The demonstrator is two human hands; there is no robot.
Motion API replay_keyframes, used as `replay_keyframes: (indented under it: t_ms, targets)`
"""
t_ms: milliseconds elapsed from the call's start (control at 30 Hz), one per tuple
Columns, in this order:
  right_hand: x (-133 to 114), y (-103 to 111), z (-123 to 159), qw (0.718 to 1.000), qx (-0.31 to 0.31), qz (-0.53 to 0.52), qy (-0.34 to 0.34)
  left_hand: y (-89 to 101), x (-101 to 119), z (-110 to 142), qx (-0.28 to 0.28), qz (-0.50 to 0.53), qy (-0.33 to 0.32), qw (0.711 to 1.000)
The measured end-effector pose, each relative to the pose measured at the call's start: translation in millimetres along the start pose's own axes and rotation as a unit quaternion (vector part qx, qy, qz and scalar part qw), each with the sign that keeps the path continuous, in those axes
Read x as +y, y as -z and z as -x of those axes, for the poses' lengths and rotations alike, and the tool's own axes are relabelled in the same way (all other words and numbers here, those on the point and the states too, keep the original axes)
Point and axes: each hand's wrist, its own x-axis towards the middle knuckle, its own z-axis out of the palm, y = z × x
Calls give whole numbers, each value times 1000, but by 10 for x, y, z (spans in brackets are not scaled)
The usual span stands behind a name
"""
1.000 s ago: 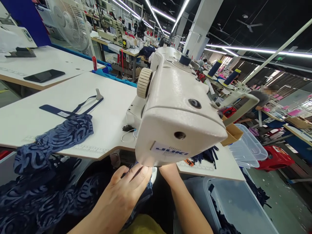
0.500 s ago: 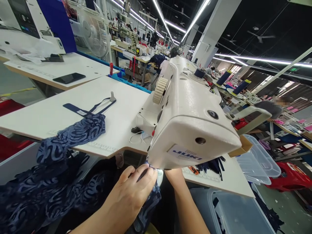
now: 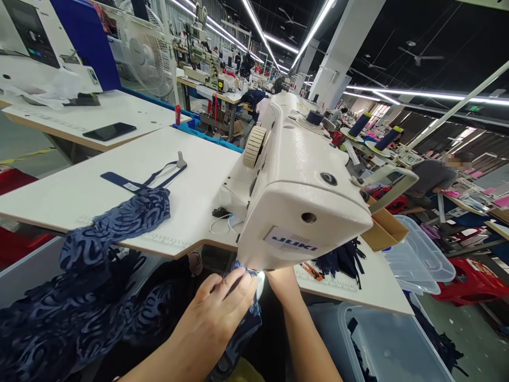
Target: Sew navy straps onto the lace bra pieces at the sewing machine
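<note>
The only view comes from the wearer's head, looking forward and down over the sewing machine (image 3: 302, 201), which looms close at centre. Both forearms enter from the bottom edge; the worktop (image 3: 191, 185) slants across the middle, and the room recedes, tilted, toward the ceiling lights (image 3: 314, 32) up top.

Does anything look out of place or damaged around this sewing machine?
No obvious damage shows. It just looks untidy: a patterned garment hangs partly off the table, and dark strips straggle out beyond the pale bin at the right.
</note>
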Motion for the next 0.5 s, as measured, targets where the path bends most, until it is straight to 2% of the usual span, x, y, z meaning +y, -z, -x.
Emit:
replay_keyframes:
  t_ms: [233, 500]
  targets:
    - [72, -28, -12, 998, 41, 53, -14, -6, 19, -13, -1, -3, 11, 1000]
    - [89, -28, -19, 996, 54, 74, -2, 0, 53, -42, -20, -9, 21, 1000]
